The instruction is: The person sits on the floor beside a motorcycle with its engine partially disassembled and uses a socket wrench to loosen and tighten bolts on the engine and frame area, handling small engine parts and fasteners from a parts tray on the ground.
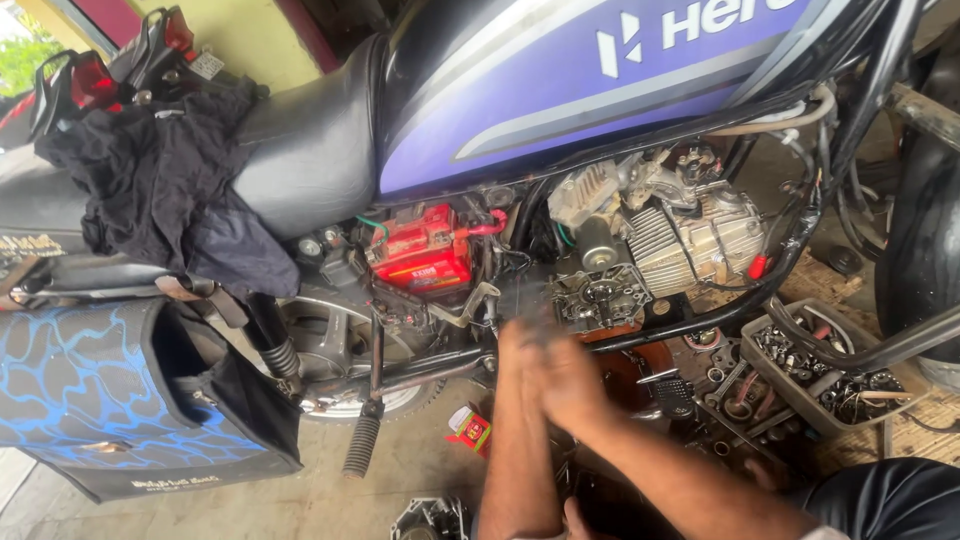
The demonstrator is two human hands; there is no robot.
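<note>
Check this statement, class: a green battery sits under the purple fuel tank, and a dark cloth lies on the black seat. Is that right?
The colour is wrong. The head view shows a red battery under the purple fuel tank; the dark cloth does lie on the black seat.

Soft, even daylight fills the scene, brightest at the top left corner, where the outdoors is washed out. The purple fuel tank (600,90) carries a pale sheen. Both hands (550,370) are smeared by motion blur (fingers indistinct), while the engine (660,235) stays sharp. Shadows under the frame are deep.
</note>
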